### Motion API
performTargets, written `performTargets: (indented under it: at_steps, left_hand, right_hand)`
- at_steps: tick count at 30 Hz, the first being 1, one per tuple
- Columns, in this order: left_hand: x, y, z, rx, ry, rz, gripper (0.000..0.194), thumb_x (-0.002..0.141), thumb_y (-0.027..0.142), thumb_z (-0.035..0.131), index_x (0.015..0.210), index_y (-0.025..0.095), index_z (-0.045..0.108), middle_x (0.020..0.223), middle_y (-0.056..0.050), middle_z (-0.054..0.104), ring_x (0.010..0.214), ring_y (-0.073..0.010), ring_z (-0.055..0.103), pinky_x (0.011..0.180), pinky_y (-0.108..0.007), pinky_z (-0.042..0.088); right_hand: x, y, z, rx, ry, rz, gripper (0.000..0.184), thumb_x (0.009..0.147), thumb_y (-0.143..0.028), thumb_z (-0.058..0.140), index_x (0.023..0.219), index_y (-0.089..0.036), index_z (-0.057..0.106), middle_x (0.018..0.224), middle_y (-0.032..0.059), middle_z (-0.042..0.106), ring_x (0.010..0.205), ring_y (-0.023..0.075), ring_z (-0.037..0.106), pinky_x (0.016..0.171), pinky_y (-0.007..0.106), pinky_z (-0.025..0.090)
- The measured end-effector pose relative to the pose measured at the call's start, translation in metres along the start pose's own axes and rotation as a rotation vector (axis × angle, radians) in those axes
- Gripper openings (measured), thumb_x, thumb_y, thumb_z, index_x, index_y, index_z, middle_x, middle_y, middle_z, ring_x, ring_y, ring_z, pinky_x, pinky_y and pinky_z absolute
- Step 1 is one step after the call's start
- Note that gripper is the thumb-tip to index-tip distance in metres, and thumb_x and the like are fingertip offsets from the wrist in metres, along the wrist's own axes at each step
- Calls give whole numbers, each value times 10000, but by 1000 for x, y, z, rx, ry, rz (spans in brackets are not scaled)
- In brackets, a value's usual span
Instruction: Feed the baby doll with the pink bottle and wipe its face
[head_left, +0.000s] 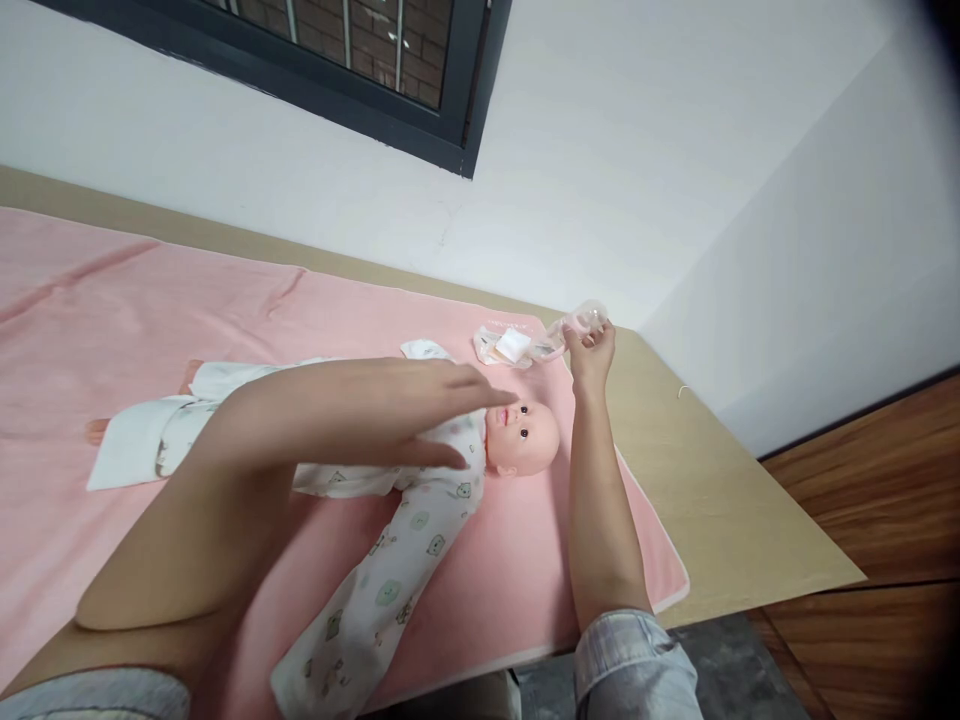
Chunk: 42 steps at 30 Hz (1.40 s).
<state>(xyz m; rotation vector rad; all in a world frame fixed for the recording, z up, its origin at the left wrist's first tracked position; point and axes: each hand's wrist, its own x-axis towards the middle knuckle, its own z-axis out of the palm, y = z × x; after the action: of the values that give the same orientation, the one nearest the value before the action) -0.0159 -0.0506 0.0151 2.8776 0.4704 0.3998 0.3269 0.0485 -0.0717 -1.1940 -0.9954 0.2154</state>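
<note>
A baby doll [525,440] in white pyjamas with a green and pink print lies on its back on a pink blanket [517,560], its bald head toward the right. My left hand [420,405] hovers above the doll's chest, fingers stretched out and thumb apart, holding nothing. Beyond the doll's head, my right hand [592,358] grips a clear plastic item with pink parts [581,318]; its exact kind is not plain. Just left of it lies a see-through packet [491,345] with a small white square [514,345] on top. My left forearm covers much of the doll's body.
The blanket covers most of a light wooden table [720,500], whose bare right end shows. A white wall [600,150] with a dark-framed window [457,130] rises behind. Wood-grain panels [885,490] stand at the right, beyond the table's edge.
</note>
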Motion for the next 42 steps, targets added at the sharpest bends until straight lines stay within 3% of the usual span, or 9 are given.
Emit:
performTargets:
  at_steps: [3, 9, 13, 19, 25, 29, 34, 38, 42]
  left_hand:
    - [13, -14, -6, 23, 18, 16, 592, 961, 365, 533, 1503, 223, 342, 1510, -67, 415, 1350, -255, 421, 1090, -328, 342]
    - [34, -36, 4, -7, 387, -188, 624, 939, 392, 538, 1513, 284, 319, 1515, -38, 402, 1333, -273, 436, 1068, -364, 382]
    - [39, -38, 8, -67, 456, -275, 683, 871, 412, 626, 1488, 270, 369, 1412, -58, 518, 1216, -284, 542, 1000, -375, 440]
    - [43, -32, 7, -167, 504, -309, 678, 773, 312, 686, 1404, 266, 443, 1231, -44, 636, 1082, -272, 617, 874, -339, 485]
    - [46, -33, 10, -178, 518, -282, 516, 761, 261, 653, 1264, 238, 538, 1148, -37, 662, 994, -257, 639, 841, -334, 484]
    - [47, -37, 13, -147, 507, -280, 631, 756, 250, 649, 1361, 243, 468, 1212, -48, 636, 1052, -268, 624, 877, -345, 481]
    - [45, -50, 13, -39, 487, -388, 763, 761, 256, 643, 1468, 238, 356, 1295, -75, 591, 1169, -305, 567, 913, -362, 465]
    - [38, -67, 8, 83, 497, -466, 680, 733, 184, 599, 1394, 254, 451, 1281, -78, 583, 1137, -308, 569, 923, -379, 453]
    - [28, -88, -1, 116, 476, -581, 608, 699, 185, 592, 1299, 246, 520, 1198, -78, 624, 1083, -319, 584, 845, -369, 459]
  right_hand:
    - [-11, -32, 11, 111, -119, -53, 531, 688, -370, 720, 1145, -178, 532, 1170, 93, 637, 1035, 183, 654, 980, 374, 507]
    - [-56, -86, 36, 232, -392, -102, 541, 732, -479, 722, 1182, -225, 558, 1206, 67, 633, 1161, 219, 611, 1038, 423, 483]
    - [-82, -104, 48, 273, -520, -111, 567, 749, -515, 713, 1229, -268, 538, 1266, 60, 602, 1229, 227, 569, 1082, 456, 452]
    - [-99, -113, 56, 293, -607, -133, 611, 760, -527, 711, 1282, -310, 480, 1309, 45, 559, 1265, 218, 540, 1098, 459, 449]
    - [-104, -117, 58, 315, -631, -109, 595, 730, -504, 746, 1222, -291, 488, 1271, 43, 561, 1216, 209, 566, 1055, 438, 486]
    - [-100, -118, 55, 316, -626, -127, 575, 756, -502, 723, 1236, -298, 481, 1270, 43, 565, 1247, 211, 546, 1101, 452, 439]
    - [-85, -113, 43, 344, -516, -118, 583, 769, -468, 706, 1265, -288, 457, 1319, 54, 546, 1284, 210, 525, 1112, 436, 423]
    - [-60, -94, 33, 295, -430, -62, 583, 762, -425, 688, 1261, -276, 426, 1377, 60, 504, 1265, 194, 538, 1063, 405, 454]
    - [-31, -53, 25, 180, -299, 41, 553, 729, -377, 669, 1200, -235, 416, 1341, 84, 529, 1179, 175, 576, 1001, 360, 480]
